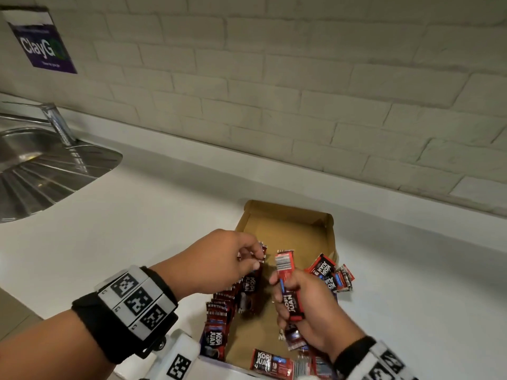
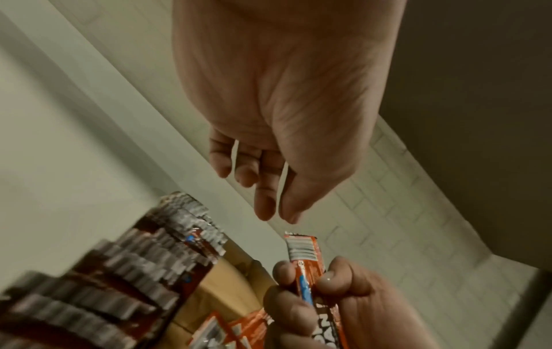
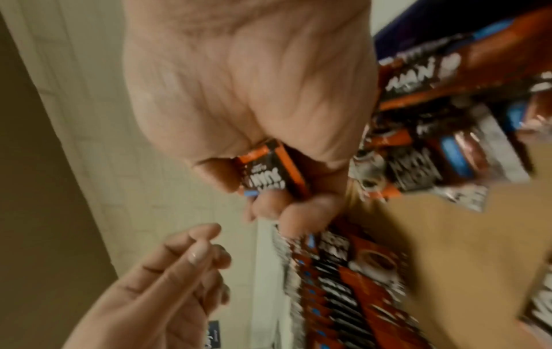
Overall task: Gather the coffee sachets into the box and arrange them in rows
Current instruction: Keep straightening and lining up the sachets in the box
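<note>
An open cardboard box (image 1: pixel 285 223) lies on the white counter (image 1: pixel 164 215). A row of red Kopi Juan sachets (image 1: pixel 222 305) stands on edge along its left wall, blurred in the left wrist view (image 2: pixel 134 271) and the right wrist view (image 3: pixel 337 295). My right hand (image 1: pixel 285 292) grips one sachet (image 1: pixel 285 266) upright over the box middle, barcode end up (image 2: pixel 301 250). My left hand (image 1: pixel 253 259) hovers just left of it with fingers loosely curled, and nothing lies between thumb and fingertips (image 2: pixel 265 210). Loose sachets (image 1: pixel 329 272) lie at the box's right wall and others (image 1: pixel 271 362) at its near edge.
A steel sink (image 1: pixel 41 165) with a faucet (image 1: pixel 59 124) sits at the far left of the counter. A pale brick wall (image 1: pixel 301 91) runs behind, with a purple poster (image 1: pixel 41 42) on it. Bare counter lies right of the box.
</note>
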